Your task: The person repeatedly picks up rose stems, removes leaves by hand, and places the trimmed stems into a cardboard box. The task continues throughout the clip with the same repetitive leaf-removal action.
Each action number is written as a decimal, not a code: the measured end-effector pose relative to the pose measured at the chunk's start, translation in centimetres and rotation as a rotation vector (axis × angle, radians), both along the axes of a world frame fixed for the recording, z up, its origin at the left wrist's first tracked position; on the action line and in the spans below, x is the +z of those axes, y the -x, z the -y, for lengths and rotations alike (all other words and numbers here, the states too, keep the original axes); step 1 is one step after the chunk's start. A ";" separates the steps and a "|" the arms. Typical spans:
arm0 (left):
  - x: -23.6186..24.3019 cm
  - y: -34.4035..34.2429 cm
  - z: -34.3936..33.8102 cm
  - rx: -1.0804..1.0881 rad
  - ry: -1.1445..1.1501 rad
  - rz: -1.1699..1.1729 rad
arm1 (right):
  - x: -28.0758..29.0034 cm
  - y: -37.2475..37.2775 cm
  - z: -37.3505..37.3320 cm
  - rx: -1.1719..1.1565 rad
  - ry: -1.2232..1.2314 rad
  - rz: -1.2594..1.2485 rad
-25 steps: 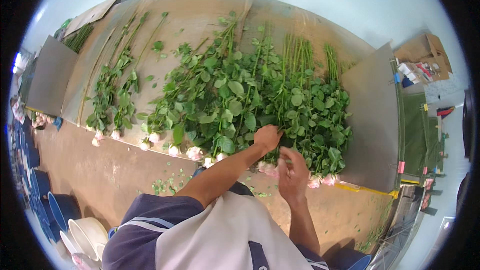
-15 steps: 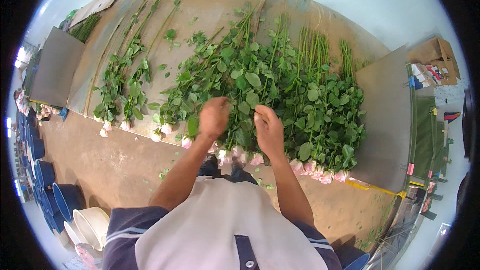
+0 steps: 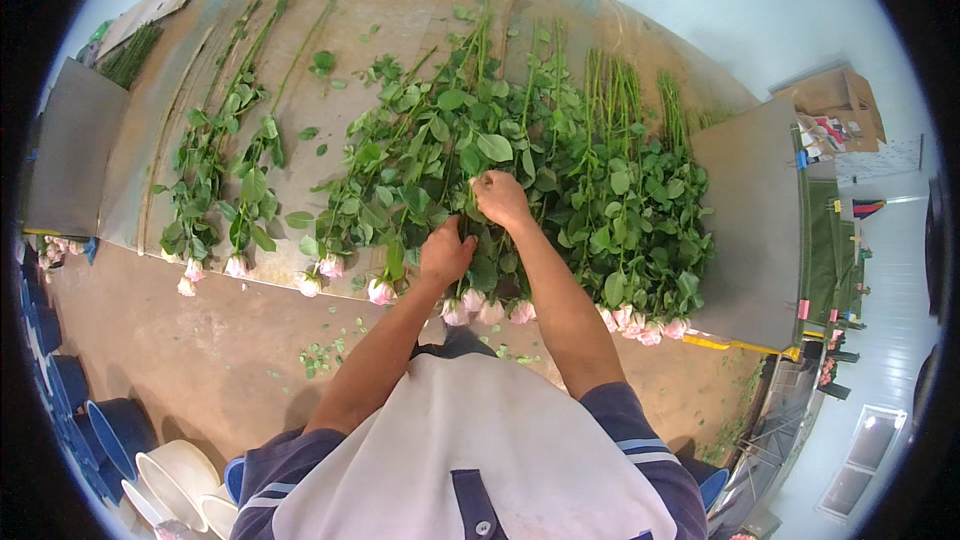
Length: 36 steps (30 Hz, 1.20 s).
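A broad row of pink roses lies on the table, its green leafy stems [image 3: 620, 180] pointing away and its pale blooms [image 3: 490, 312] hanging over the near edge. Above the middle of this row my right hand [image 3: 502, 200] is closed, thumb and fingers pinched on a rose stem among the leaves. My left hand [image 3: 447, 252] is just below and left of it, nearer the blooms, with its fingers curled closed. What lies inside the left fingers is hidden by the hand and foliage. A large pale leaf [image 3: 495, 147] stands just beyond the right hand.
A few separate roses [image 3: 240, 195] lie farther left on the brown table [image 3: 330, 30]. Upright grey panels bound it at the left [image 3: 75, 150] and right [image 3: 750, 220]. Blue buckets [image 3: 120, 435] and cream buckets [image 3: 180, 475] stand at lower left. Leaf scraps litter the floor [image 3: 250, 350].
My right hand has moved up and left into the foliage and closed in a pinch. The left hand has come down toward the blooms. The whole view has shifted slightly.
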<state>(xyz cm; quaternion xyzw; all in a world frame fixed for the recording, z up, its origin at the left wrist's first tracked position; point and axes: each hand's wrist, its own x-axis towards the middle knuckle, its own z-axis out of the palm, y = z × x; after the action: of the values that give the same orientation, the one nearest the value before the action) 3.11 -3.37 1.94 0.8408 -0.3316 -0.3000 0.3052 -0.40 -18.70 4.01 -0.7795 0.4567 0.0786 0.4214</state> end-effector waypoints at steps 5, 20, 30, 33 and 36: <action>-1.1 -2.9 -0.3 0.187 0.231 -0.684 | -2.4 3.0 0.6 -0.116 0.029 0.023; 1.7 -6.2 -3.8 0.241 0.339 -0.955 | 0.0 -1.7 -4.9 -0.285 -0.349 0.390; 5.2 -8.5 -6.2 0.506 0.329 -0.495 | -0.7 -1.7 -4.1 -0.614 -0.645 0.634; 8.0 -9.7 -7.0 0.520 0.516 -0.954 | -3.2 -2.5 -4.2 -0.533 -0.529 0.477; 10.8 -9.0 -6.9 0.505 0.561 -1.089 | -4.6 -3.4 -5.4 -0.292 -0.323 0.287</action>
<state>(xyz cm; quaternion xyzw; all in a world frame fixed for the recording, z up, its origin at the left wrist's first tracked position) 12.12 3.57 12.73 0.5096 0.0119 -0.5036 0.6975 2.97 -13.32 -0.55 -0.6313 0.4814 -0.0225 0.6076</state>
